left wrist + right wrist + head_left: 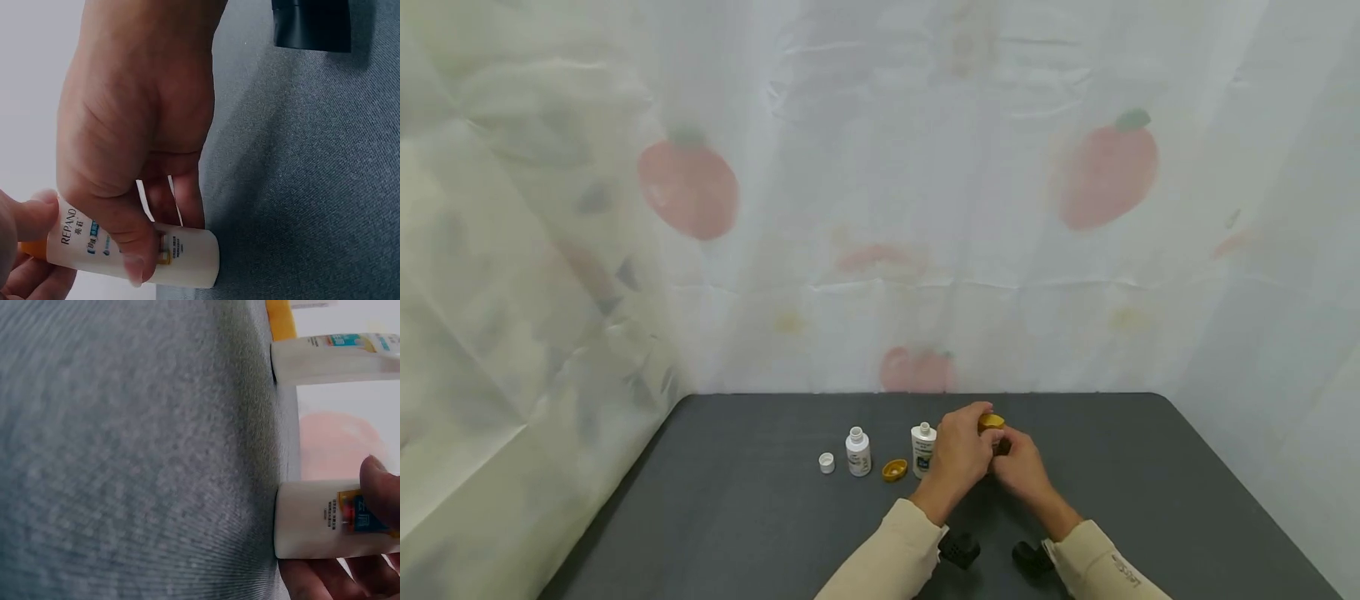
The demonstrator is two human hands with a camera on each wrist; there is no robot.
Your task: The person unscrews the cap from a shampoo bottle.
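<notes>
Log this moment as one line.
left hand: grips white bottle | right hand: on its yellow cap | bottle stands on table
</notes>
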